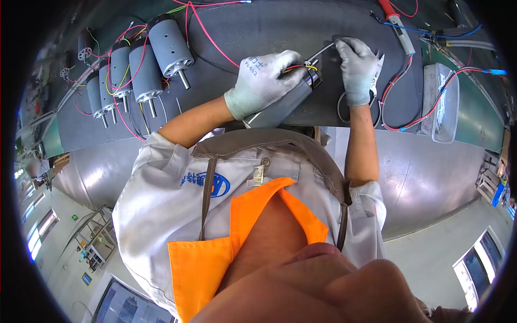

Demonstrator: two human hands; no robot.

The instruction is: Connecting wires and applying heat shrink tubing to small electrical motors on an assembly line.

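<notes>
A grey cylindrical motor (288,103) lies slanted at the near edge of the bench. Over its body rests my left hand (266,79), in a white glove, with thumb and forefinger closed on red and yellow wires (307,67) at the motor's far end. My gloved right hand (355,64) pinches the tip of a thin grey cable (323,50) that runs out from those wires. Beside the right palm shows a white pointed strip (379,71); whether the hand holds it is unclear.
Several grey motors (169,46) with shafts and loose wires stand at the left. A red-and-grey probe (399,33) with a red cable lies at the far right, near a clear plastic box (446,105). A long pink wire (207,32) crosses the dark bench mat (291,27).
</notes>
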